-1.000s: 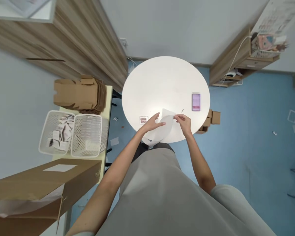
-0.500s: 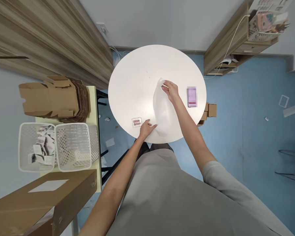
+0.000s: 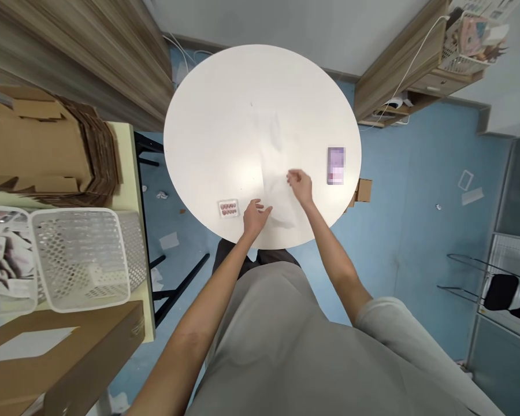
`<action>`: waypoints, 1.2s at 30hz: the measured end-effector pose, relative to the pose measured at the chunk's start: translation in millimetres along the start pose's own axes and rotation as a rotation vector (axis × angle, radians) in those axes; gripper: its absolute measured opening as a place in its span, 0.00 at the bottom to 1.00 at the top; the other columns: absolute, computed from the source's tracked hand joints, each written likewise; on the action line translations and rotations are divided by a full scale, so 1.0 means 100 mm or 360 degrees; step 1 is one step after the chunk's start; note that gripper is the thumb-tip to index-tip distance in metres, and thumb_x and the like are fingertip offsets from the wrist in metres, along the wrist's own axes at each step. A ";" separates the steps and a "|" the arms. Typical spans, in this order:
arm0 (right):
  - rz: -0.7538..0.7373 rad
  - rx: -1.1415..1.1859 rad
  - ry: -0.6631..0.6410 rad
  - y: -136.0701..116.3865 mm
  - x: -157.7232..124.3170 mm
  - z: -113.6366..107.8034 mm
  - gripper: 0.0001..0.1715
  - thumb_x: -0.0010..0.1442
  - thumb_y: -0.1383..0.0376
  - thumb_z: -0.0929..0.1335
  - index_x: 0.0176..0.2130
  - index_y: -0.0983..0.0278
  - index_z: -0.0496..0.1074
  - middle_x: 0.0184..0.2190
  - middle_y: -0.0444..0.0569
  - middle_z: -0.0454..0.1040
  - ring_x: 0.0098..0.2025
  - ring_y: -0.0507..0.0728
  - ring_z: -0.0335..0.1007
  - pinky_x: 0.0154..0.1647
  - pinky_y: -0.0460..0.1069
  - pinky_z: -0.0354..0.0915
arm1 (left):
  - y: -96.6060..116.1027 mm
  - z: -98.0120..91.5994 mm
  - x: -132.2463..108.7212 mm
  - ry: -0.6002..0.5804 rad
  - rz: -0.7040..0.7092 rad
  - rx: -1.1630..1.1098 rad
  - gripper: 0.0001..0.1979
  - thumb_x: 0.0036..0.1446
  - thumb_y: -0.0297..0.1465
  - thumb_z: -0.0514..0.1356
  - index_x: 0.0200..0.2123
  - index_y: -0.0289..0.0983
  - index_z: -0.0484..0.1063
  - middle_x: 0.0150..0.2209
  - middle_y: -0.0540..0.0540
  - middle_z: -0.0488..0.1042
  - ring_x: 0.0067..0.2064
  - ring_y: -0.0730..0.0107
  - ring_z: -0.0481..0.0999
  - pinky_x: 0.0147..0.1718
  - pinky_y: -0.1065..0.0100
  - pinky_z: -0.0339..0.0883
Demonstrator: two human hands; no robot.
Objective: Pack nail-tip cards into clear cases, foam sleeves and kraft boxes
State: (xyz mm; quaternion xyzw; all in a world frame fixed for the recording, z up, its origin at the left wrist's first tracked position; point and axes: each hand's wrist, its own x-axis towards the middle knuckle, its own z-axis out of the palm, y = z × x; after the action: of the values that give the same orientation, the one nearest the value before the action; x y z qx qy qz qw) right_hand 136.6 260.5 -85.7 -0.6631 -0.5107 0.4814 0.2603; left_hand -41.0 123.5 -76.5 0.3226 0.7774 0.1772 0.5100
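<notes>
A thin white, partly see-through sheet [image 3: 277, 199] lies lengthwise on the round white table [image 3: 208, 115], slightly wrinkled at its near end. My left hand [image 3: 255, 219] rests by the sheet's left edge near the table's front, thumb and fingers apart, gripping nothing. Over the right edge of the sheet is my right hand [image 3: 301, 186], its fingers loosely bent with gaps between them and nothing visible in them. Just left of my left hand sits a small clear pack of pinkish-red press-on nails [image 3: 228, 208], laid out in two rows.
A purple-and-pink item, blurred out [image 3: 336, 166], lies at the table's right. On the side table at left are flattened cardboard boxes [image 3: 34, 138], a white perforated basket [image 3: 125, 254], a basket of small packs [image 3: 8, 260] and a large carton [image 3: 91, 352].
My right hand has let go of the sheet's raised far end and come nearer to me. The sheet now lies flat. My left hand has barely moved; the view has shifted.
</notes>
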 end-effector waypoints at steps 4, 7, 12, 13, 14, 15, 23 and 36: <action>-0.0010 -0.0427 -0.0284 0.28 -0.82 0.11 0.09 0.70 0.60 0.72 0.47 0.60 0.81 0.49 0.54 0.86 0.49 0.61 0.83 0.61 0.58 0.78 | -0.08 0.16 0.04 -0.0076 -0.0211 0.0066 0.15 0.65 0.40 0.68 0.49 0.38 0.79 0.46 0.35 0.86 0.55 0.45 0.85 0.55 0.54 0.73; 0.0008 -0.0496 -0.0260 0.38 -1.05 0.25 0.11 0.72 0.60 0.71 0.50 0.62 0.80 0.55 0.58 0.84 0.57 0.63 0.82 0.58 0.57 0.79 | -0.16 0.27 0.03 -0.0216 -0.0237 -0.0175 0.08 0.63 0.36 0.67 0.40 0.39 0.81 0.38 0.38 0.86 0.49 0.48 0.86 0.53 0.54 0.75; 0.0084 -0.0488 -0.0186 0.35 -1.10 0.36 0.15 0.73 0.53 0.72 0.51 0.60 0.80 0.54 0.55 0.85 0.58 0.63 0.82 0.60 0.58 0.78 | -0.17 0.35 -0.07 -0.0168 -0.0204 -0.0764 0.08 0.61 0.30 0.67 0.44 0.37 0.80 0.41 0.39 0.86 0.39 0.60 0.84 0.51 0.55 0.80; 0.0104 -0.0484 -0.0184 0.34 -1.11 0.36 0.16 0.72 0.52 0.73 0.51 0.60 0.80 0.54 0.55 0.85 0.58 0.63 0.82 0.60 0.58 0.78 | -0.16 0.35 -0.09 -0.0164 -0.0194 -0.0829 0.08 0.61 0.30 0.67 0.44 0.36 0.80 0.42 0.39 0.86 0.39 0.62 0.84 0.51 0.55 0.81; 0.0123 -0.0476 -0.0184 0.32 -1.12 0.36 0.16 0.71 0.53 0.74 0.51 0.60 0.80 0.55 0.54 0.85 0.59 0.64 0.82 0.60 0.57 0.78 | -0.15 0.34 -0.11 -0.0167 -0.0192 -0.0879 0.08 0.61 0.29 0.68 0.45 0.36 0.79 0.42 0.39 0.86 0.39 0.62 0.84 0.52 0.54 0.81; 0.0139 -0.0466 -0.0185 0.31 -1.13 0.36 0.16 0.70 0.54 0.75 0.51 0.60 0.80 0.56 0.54 0.85 0.59 0.63 0.82 0.60 0.57 0.78 | -0.13 0.34 -0.13 -0.0176 -0.0195 -0.0913 0.09 0.61 0.29 0.69 0.45 0.36 0.79 0.43 0.39 0.86 0.39 0.63 0.84 0.52 0.54 0.82; 0.0156 -0.0391 -0.0207 0.29 -1.16 0.26 0.09 0.73 0.67 0.69 0.47 0.63 0.82 0.54 0.56 0.86 0.59 0.61 0.83 0.65 0.55 0.74 | -0.03 0.31 -0.23 -0.0295 -0.0251 -0.0906 0.21 0.63 0.31 0.69 0.59 0.38 0.77 0.50 0.38 0.85 0.45 0.60 0.86 0.49 0.57 0.81; 0.0383 0.0454 -0.0009 0.48 -1.21 0.25 0.24 0.75 0.45 0.64 0.46 0.60 0.74 0.52 0.58 0.84 0.55 0.58 0.82 0.59 0.53 0.79 | -0.12 0.29 -0.19 0.0157 -0.0293 -0.0744 0.07 0.68 0.33 0.62 0.39 0.37 0.78 0.43 0.40 0.84 0.43 0.60 0.83 0.40 0.64 0.77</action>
State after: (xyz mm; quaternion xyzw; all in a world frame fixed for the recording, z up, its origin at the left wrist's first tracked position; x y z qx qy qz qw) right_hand 133.1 128.6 -91.0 -0.6745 -0.3550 0.5784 0.2906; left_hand -13.9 100.2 -83.1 0.1147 0.7654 0.3206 0.5461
